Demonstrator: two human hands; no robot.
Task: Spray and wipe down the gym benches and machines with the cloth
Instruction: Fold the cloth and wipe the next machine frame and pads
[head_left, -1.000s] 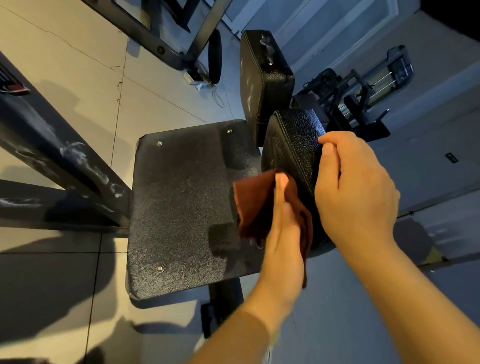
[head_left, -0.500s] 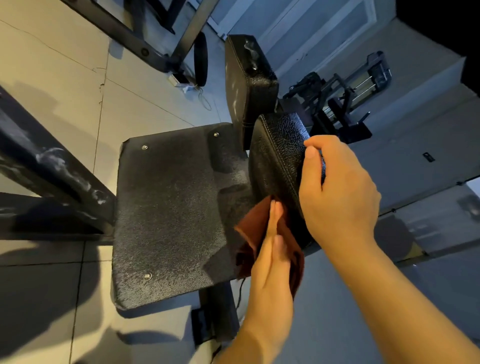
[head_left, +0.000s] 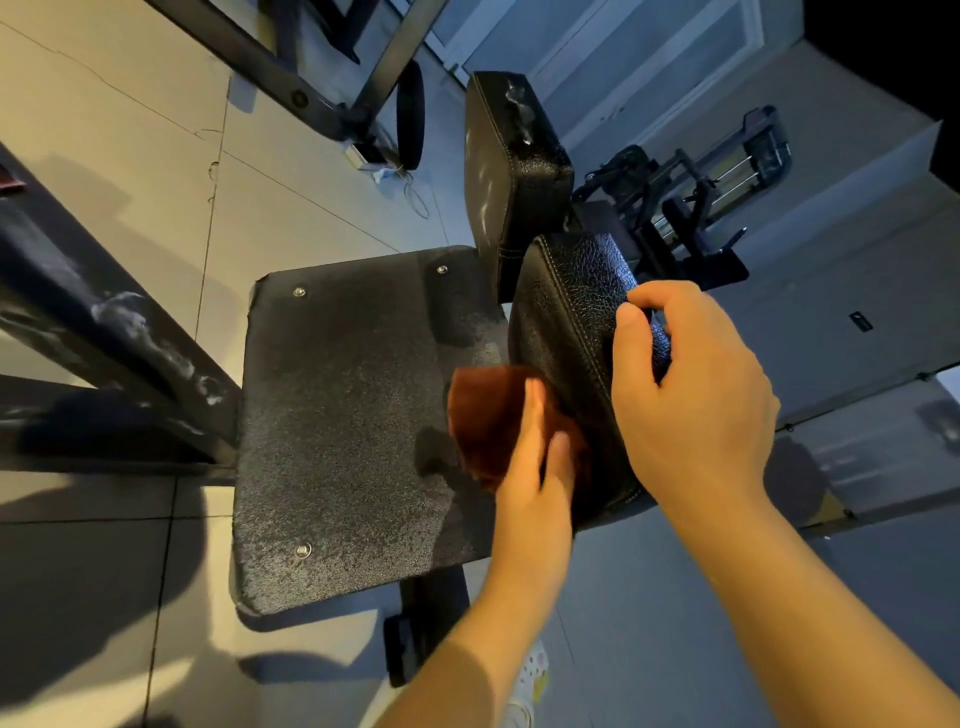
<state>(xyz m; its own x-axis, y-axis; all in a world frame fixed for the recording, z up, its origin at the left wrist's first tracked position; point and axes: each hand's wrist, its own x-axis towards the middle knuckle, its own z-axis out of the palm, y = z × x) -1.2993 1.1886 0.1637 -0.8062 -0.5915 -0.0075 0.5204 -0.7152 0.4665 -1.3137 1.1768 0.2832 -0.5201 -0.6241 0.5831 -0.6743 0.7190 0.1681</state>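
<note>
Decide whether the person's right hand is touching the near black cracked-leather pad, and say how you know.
Touching. The head view shows the right hand curled over the top edge of the near black cracked-leather pad, its thumb lying flat on the leather with no gap.

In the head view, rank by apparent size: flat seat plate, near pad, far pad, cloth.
1. Seat plate
2. Near pad, partly covered by the right hand
3. Far pad; farther away, so its true size is unsure
4. Cloth, partly under the left hand

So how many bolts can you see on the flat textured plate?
3: one near the far left corner, one near the far right corner, one near the near left corner. The left hand and cloth cover the plate's near right area, so a fourth may be hidden.
</note>
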